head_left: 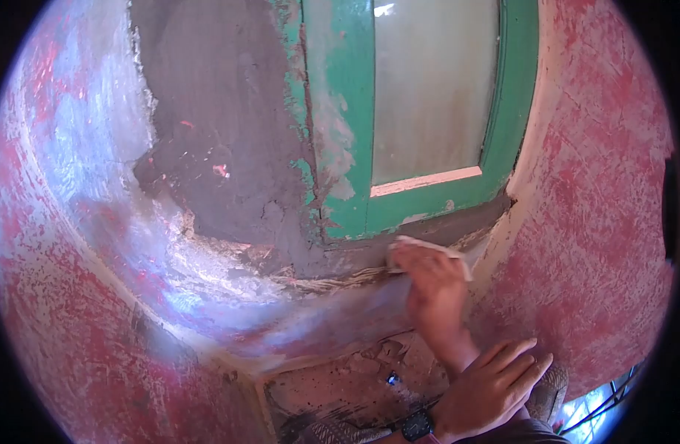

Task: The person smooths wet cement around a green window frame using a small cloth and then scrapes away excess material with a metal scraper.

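Observation:
My right hand (436,292) presses a pale folded sheet (457,260), perhaps paper or cloth, against the wall ledge just under the green window frame (406,211). Its fingers are bent over the sheet and slightly blurred. Across my right forearm lies my left hand (492,388), fingers stretched toward the right and holding nothing. A dark watch (416,425) is on the left wrist. Grey plaster (221,89) covers the wall left of the frame and runs in a strip beneath it.
Worn pink and white walls (599,185) curve in on both sides. Below the ledge is a stained, dusty surface (340,388) with a small shiny bit (392,379) on it. Dark cables (606,407) show at the lower right. Patterned fabric (551,388) is beside my left hand.

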`<state>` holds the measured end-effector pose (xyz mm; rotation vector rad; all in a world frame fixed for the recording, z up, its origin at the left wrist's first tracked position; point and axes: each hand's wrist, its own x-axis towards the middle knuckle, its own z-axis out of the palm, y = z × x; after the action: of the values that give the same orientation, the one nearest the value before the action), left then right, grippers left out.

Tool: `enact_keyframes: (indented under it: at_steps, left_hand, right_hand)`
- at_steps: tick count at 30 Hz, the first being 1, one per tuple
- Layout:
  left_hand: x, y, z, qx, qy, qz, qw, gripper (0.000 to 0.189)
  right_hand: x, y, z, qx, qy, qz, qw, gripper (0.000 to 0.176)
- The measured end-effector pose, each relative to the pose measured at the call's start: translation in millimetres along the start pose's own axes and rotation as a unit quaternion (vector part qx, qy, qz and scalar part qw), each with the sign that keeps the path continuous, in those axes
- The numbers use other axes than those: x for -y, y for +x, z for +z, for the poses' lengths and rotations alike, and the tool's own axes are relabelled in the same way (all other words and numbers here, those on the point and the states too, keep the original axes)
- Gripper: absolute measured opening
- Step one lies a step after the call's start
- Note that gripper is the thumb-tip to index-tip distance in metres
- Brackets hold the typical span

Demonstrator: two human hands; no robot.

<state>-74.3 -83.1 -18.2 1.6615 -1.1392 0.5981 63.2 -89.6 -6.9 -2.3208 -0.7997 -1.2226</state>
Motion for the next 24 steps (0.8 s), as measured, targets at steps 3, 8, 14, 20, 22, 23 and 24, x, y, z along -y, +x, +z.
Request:
enact_keyframes:
  at_steps: [3,8,14,20,22,23,24]
  left_hand:
    - [-6,4,-5,-0.054,0.018,0.018,0.998,0.049]
    - [-17,18,-12,-0.103,0.040,0.025,0.994,0.036]
    - [-13,8,-12,-0.087,0.052,0.013,0.995,0.035]
    - [-18,16,-4,-0.132,0.037,0.021,0.990,0.033]
    - [-17,15,2,-0.123,0.043,0.028,0.991,0.032]
    - [-18,14,4,-0.118,0.046,0.031,0.992,0.031]
    - [-19,14,2,-0.113,0.045,0.025,0.992,0.031]
  right_hand:
    - [1,-3,-2,-0.001,-0.019,0.042,0.999,0.049]
    - [62,10,10,-0.013,0.082,0.014,0.996,0.049]
    - [11,-10,-2,0.002,0.036,0.027,0.999,0.052]
    - [37,-11,3,-0.003,0.050,0.086,0.995,0.054]
    - [66,1,11,-0.018,0.072,0.060,0.995,0.052]
    - [82,6,17,-0.026,0.072,0.039,0.996,0.051]
    - [90,9,20,-0.035,0.072,0.017,0.997,0.051]
